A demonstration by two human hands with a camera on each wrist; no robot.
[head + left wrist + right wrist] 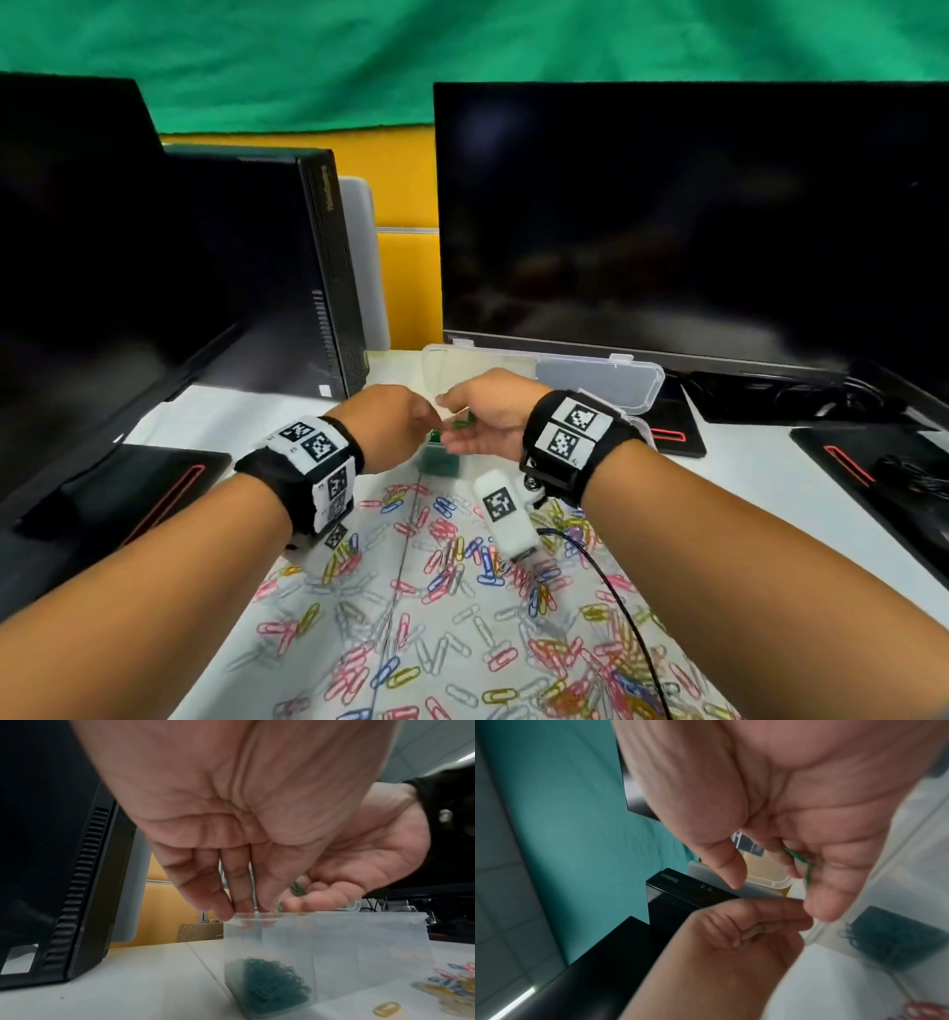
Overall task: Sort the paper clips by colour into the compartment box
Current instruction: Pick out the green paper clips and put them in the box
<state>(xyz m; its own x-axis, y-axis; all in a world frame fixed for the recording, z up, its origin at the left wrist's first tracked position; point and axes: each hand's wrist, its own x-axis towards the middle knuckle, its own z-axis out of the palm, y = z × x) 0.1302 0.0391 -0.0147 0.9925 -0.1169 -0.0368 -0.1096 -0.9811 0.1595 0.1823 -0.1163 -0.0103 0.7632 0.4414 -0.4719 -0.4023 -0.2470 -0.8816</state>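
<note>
Both hands meet over the clear compartment box (601,377). One near compartment holds a heap of green clips (439,462) (272,981) (895,939). My right hand (452,421) (321,892) (777,882) is cupped palm up, and green paper clips (462,422) (298,888) (800,862) lie in its curled fingers. My left hand (426,411) (246,906) (782,910) points down at the box rim. Its thumb and fingertips are gathered on a green clip (279,906) at the right hand's fingertips. Loose mixed-colour clips (462,591) cover the cloth in front of me.
A dark monitor (693,216) stands behind the box and another (77,257) at the left. A black computer tower (303,267) stands beside that one. Monitor stands (672,431) flank the box. A black cable (616,606) crosses the clips on the right.
</note>
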